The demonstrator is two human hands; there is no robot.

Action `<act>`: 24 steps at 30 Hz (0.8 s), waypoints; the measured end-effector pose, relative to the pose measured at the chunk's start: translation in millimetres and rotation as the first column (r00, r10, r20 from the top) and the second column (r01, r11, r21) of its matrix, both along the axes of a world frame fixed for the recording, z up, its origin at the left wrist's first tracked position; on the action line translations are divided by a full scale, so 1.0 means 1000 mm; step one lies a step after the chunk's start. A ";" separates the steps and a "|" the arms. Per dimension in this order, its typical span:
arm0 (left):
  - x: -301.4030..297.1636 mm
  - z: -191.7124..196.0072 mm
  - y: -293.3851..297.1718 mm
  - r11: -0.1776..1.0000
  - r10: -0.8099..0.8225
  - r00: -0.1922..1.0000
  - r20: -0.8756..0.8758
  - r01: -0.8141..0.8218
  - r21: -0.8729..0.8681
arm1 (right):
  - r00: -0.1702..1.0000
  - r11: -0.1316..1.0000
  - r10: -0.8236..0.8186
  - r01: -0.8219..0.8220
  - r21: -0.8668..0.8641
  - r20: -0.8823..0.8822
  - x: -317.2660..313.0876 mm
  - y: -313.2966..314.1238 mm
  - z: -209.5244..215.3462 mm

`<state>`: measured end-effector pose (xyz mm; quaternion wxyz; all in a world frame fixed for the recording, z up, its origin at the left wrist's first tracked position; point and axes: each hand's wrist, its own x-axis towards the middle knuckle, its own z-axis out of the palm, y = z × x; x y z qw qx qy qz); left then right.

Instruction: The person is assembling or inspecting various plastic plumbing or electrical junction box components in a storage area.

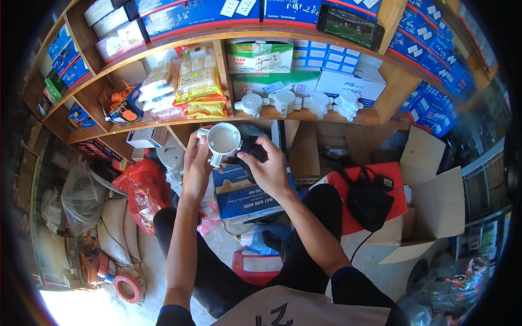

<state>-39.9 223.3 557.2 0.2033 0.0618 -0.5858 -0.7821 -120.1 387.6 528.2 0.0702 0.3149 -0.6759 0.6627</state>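
My left hand (pixel 197 165) is closed on a white round conduit junction box (pixel 225 139) with short pipe sockets on its sides. The box's open round face is turned up toward me. My right hand (pixel 270 169) is closed on a bunched black cloth (pixel 251 149), held against the box's right side. Below both hands lies a blue carton (pixel 244 190). Just beyond them, several similar white junction boxes (pixel 285 102) stand in a row on the wooden shelf's edge (pixel 261 116).
A phone (pixel 349 27) playing video leans on the upper shelf. Packed sockets (pixel 198 81) and cartons fill the shelves. On the left hangs a red plastic bag (pixel 145 190). To the right are a black bag (pixel 371 204) on a red box and an open cardboard box (pixel 435 209).
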 end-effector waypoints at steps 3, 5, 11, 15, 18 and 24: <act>-0.006 -0.013 0.000 0.982 -0.020 0.996 -0.085 0.036 0.187 | 1.000 0.999 0.006 -0.007 0.045 0.021 0.003 0.003 0.004; -0.008 -0.016 -0.001 0.970 -0.003 0.994 -0.109 0.029 0.240 | 0.998 0.998 0.020 -0.023 0.061 0.056 0.003 0.004 0.005; -0.011 -0.021 -0.005 0.977 0.049 0.993 -0.108 -0.026 0.210 | 0.999 1.000 -0.001 0.000 0.019 0.050 0.000 -0.005 -0.007; -0.006 -0.019 -0.007 0.995 0.073 0.995 -0.071 -0.068 0.076 | 0.994 0.991 -0.031 0.044 0.130 -0.103 -0.008 -0.005 -0.024; -0.004 -0.020 -0.008 0.999 0.048 0.994 -0.099 -0.046 0.022 | 0.990 0.981 0.112 -0.124 0.147 0.090 -0.003 0.006 0.001; -0.003 -0.008 0.014 0.985 -0.049 0.998 -0.033 0.043 -0.166 | 0.962 0.979 0.167 -0.187 0.078 0.215 -0.010 0.008 -0.004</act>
